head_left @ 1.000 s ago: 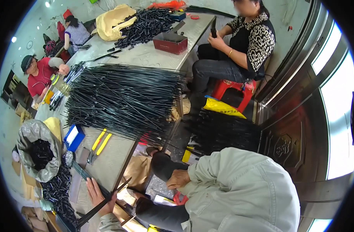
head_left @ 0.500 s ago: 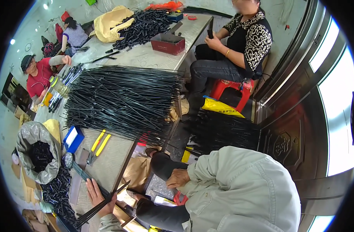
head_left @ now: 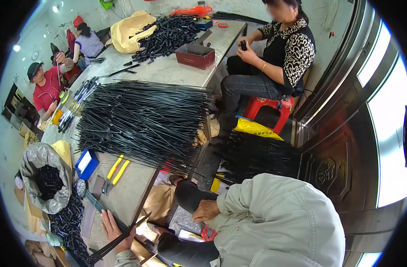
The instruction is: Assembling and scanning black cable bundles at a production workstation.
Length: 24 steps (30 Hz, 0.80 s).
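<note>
My left hand (head_left: 115,230) lies on the grey table (head_left: 137,187) near its front edge, shut on a few thin black rods (head_left: 123,236) that slant from lower left to upper right. My right hand (head_left: 205,209) rests on my dark-trousered knee (head_left: 188,196), fingers loosely bent, with nothing seen in it. A big heap of long black rods (head_left: 141,120) covers the middle of the table, beyond my left hand. Yellow-handled pliers (head_left: 115,171) lie between the heap and my left hand.
A blue box (head_left: 86,163) and a grey bag of small black parts (head_left: 45,178) sit at the left. More rods (head_left: 257,155) lie on the floor by a yellow bag (head_left: 254,128). A person on a red stool (head_left: 268,104) sits at the far right; others sit at the far left. A dark red box (head_left: 195,55) stands on the table's far end.
My left hand has shifted slightly toward me with the rods. My right hand stays on my knee. The person in red at the far left has raised a hand.
</note>
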{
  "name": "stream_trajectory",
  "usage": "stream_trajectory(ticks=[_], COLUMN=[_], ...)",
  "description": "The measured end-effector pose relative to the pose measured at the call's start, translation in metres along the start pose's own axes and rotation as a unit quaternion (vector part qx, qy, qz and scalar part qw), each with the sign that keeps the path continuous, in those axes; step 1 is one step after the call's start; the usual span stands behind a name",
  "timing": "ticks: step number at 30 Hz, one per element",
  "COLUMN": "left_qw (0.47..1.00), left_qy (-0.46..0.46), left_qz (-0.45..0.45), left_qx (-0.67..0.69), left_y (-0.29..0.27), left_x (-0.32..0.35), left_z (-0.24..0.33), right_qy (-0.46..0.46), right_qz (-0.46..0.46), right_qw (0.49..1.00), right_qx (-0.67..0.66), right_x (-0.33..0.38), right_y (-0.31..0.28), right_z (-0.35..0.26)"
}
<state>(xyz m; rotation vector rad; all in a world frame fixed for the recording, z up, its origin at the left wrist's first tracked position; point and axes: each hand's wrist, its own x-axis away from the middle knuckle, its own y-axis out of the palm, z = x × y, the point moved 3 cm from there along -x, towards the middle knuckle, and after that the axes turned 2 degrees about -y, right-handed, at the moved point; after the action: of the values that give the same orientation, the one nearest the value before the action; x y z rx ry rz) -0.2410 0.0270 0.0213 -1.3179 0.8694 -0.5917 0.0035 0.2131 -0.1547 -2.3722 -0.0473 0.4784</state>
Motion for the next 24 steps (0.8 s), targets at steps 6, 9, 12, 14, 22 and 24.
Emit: stream_trajectory(ticks=[6, 9, 12, 14, 22, 24], left_qw=[1.0, 1.0, 1.0, 1.0, 0.999, 0.999], left_qy=[0.0, -0.005, 0.003, 0.008, 0.014, 0.022], left_qz=[0.005, -0.011, -0.002, -0.006, -0.003, 0.015], left_qx=[0.004, 0.0, 0.013, 0.021, 0.03, 0.021], left_y=[-0.005, -0.004, -0.002, 0.0, -0.001, 0.006], left_x=[-0.001, 0.001, 0.003, 0.001, 0.001, -0.005], left_z=[0.0, 0.001, -0.001, -0.001, -0.004, -0.003], right_qy=[-0.001, 0.002, 0.005, 0.002, 0.003, 0.026], right_qz=[0.006, 0.006, 0.005, -0.004, -0.005, 0.069], right_qw=[1.0, 1.0, 1.0, 1.0, 0.999, 0.996], right_qx=[-0.009, -0.009, -0.012, -0.018, -0.041, -0.055], right_x=[-0.001, 0.001, 0.002, 0.002, 0.002, 0.007], right_y=[0.001, 0.004, 0.001, 0.002, 0.01, 0.012], right_z=[0.002, 0.001, 0.002, 0.002, 0.0, 0.018])
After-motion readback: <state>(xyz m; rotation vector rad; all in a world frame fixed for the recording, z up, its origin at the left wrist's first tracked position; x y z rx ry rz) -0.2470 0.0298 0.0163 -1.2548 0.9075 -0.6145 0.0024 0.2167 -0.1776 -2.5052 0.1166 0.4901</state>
